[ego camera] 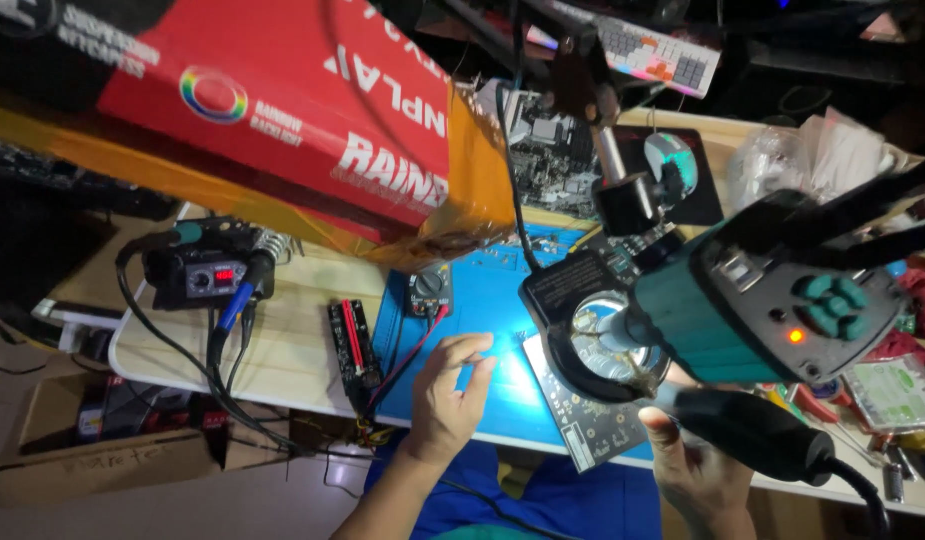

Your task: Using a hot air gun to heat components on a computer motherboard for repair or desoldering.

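Observation:
My left hand hovers over the blue work mat, thumb and fingers curved and apart, holding nothing. My right hand grips a thick black handle with a cable, near the table's front edge. A grey circuit board lies on the mat between the hands, partly under a round magnifier lamp. A teal device head with round buttons and a small orange light sits just above my right hand.
A soldering station with a red display stands at left with its cables. A small multimeter sits on the mat's top left corner. A long black card lies beside the mat. A red box overhangs. Motherboard, mouse and keyboard at back.

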